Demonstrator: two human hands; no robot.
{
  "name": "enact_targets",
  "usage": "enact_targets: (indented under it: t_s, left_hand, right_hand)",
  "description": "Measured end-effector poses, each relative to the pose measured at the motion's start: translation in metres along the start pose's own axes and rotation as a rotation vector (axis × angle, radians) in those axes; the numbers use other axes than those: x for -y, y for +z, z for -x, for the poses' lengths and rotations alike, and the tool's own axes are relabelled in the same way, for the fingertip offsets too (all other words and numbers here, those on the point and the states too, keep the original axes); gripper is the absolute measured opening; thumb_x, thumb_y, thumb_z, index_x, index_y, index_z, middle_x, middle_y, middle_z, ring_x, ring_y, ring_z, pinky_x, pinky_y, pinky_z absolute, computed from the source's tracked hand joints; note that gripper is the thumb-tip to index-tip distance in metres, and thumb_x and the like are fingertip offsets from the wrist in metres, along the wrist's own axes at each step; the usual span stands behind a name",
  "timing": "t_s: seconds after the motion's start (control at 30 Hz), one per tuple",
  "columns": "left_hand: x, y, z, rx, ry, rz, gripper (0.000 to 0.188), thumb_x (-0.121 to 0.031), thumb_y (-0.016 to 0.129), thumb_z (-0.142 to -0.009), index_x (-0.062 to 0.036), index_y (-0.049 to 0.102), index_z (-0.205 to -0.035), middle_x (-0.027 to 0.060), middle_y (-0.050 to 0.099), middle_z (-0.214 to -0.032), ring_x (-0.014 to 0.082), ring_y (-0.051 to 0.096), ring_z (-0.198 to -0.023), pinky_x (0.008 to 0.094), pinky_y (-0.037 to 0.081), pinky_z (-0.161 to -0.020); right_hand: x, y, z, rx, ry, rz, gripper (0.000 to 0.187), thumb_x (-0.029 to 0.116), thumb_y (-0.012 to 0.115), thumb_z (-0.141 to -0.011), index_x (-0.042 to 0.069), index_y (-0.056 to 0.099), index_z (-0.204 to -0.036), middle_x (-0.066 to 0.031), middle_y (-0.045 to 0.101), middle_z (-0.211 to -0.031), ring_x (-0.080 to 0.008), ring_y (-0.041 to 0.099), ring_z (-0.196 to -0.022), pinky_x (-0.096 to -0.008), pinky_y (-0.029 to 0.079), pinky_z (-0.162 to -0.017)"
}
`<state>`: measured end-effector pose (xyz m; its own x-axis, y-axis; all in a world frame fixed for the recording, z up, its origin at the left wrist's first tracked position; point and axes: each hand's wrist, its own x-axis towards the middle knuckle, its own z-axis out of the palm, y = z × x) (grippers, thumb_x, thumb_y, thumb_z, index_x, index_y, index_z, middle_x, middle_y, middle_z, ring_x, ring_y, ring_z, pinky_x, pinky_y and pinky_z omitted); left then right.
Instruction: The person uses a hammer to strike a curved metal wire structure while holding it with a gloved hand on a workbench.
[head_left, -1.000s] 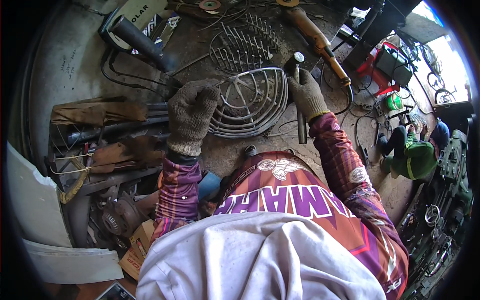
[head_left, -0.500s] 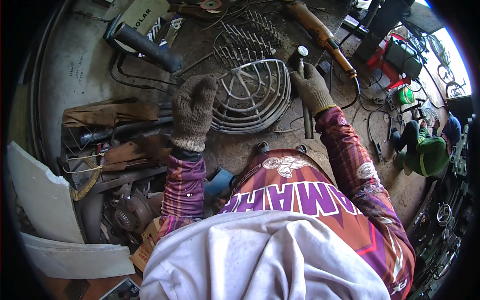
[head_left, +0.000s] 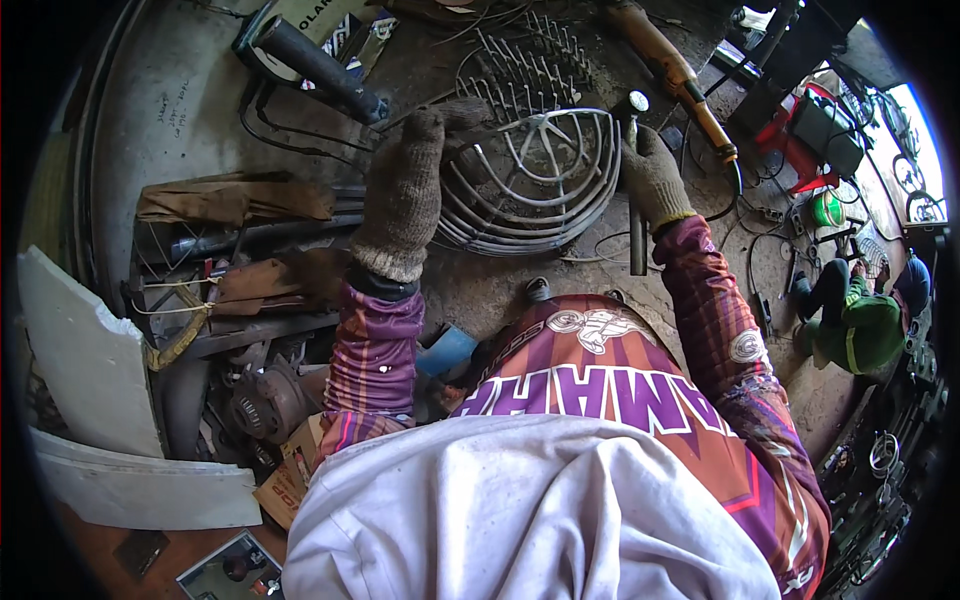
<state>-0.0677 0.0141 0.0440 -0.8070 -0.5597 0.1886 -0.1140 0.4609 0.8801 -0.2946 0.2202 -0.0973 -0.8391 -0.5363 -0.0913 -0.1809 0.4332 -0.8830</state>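
Note:
A round-ribbed metal cage point(head_left: 530, 235), like half of a fan guard, lies between my hands with curved bars facing me. My left hand point(head_left: 402, 195), in a grey-brown knit glove, is at its left end. The fingers stretch rightward, close to the cage's upper left edge; whether they touch it I cannot tell. On the other side my gloved right hand point(head_left: 655, 180) is closed around a hammer point(head_left: 638, 240). Its pale round head point(head_left: 638, 101) sticks out above the fist and the dark handle hangs below, beside the cage's right edge.
Beyond the cage stands a rack of upright metal pegs point(head_left: 530, 75). An orange angle grinder point(head_left: 665, 60) lies to its right, a dark pipe point(head_left: 320, 70) to the left. Brown cloth-wrapped pieces point(head_left: 235, 198) lie left. A person in green point(head_left: 865, 325) crouches at far right.
My left hand's fingers have gone from curled to stretched toward the cage's upper left edge. The view has shifted slightly; the right hand still grips the hammer.

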Motion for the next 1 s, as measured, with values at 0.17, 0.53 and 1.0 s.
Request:
enact_targets:
  t_s: [0.17, 0.53, 1.0]
  left_hand:
    - [-0.018, 0.001, 0.005, 0.044, 0.059, 0.134, 0.03, -0.022, 0.06, -0.099, 0.0015, 0.068, -0.116, 0.0109, 0.07, -0.11, 0.0196, 0.065, -0.104, 0.0336, 0.051, -0.091]
    - [-0.036, -0.013, 0.016, 0.335, -0.013, 0.311, 0.052, -0.001, 0.062, -0.094, -0.0016, 0.048, -0.144, 0.0129, 0.059, -0.136, 0.0176, 0.057, -0.122, 0.0309, 0.05, -0.1]
    - [-0.045, 0.004, 0.001, 0.179, 0.417, -0.009, 0.028, -0.022, 0.063, -0.1, -0.0029, 0.065, -0.121, 0.011, 0.073, -0.102, 0.0179, 0.07, -0.092, 0.0315, 0.056, -0.076]
  right_hand:
    - [-0.005, 0.002, -0.003, 0.01, 0.013, -0.113, 0.047, 0.032, 0.061, -0.099, -0.003, 0.058, -0.13, -0.0146, 0.069, -0.116, -0.0207, 0.065, -0.104, -0.033, 0.049, -0.092]
    - [0.002, -0.01, 0.01, 0.1, 0.094, -0.525, 0.039, 0.029, 0.062, -0.096, 0.001, 0.061, -0.123, -0.0048, 0.067, -0.1, -0.0118, 0.062, -0.084, -0.0269, 0.05, -0.074]
    - [0.096, -0.043, 0.082, -0.068, -0.274, -0.623, 0.036, 0.015, 0.063, -0.096, 0.002, 0.053, -0.129, -0.0032, 0.063, -0.102, -0.0079, 0.058, -0.08, -0.0226, 0.05, -0.065]
